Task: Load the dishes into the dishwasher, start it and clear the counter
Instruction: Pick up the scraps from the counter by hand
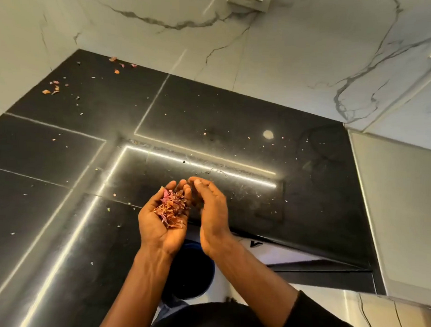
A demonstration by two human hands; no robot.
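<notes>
My left hand (pixel 162 225) is cupped palm up at the front edge of the black counter (pixel 211 109) and carries a heap of pink and orange onion peels (pixel 172 206). My right hand (pixel 211 212) stands on edge right beside it, fingers bent over toward the heap, fingertips close to the left fingertips. It holds nothing that I can see. More peel scraps (pixel 53 88) lie at the counter's far left corner, and small crumbs are scattered across the surface.
A dark blue bin (pixel 193 272) stands on the floor directly under my wrists. A steel panel (pixel 403 206) borders the counter on the right. Marble walls (pixel 262 55) rise behind, with a socket (pixel 249 0) at the top.
</notes>
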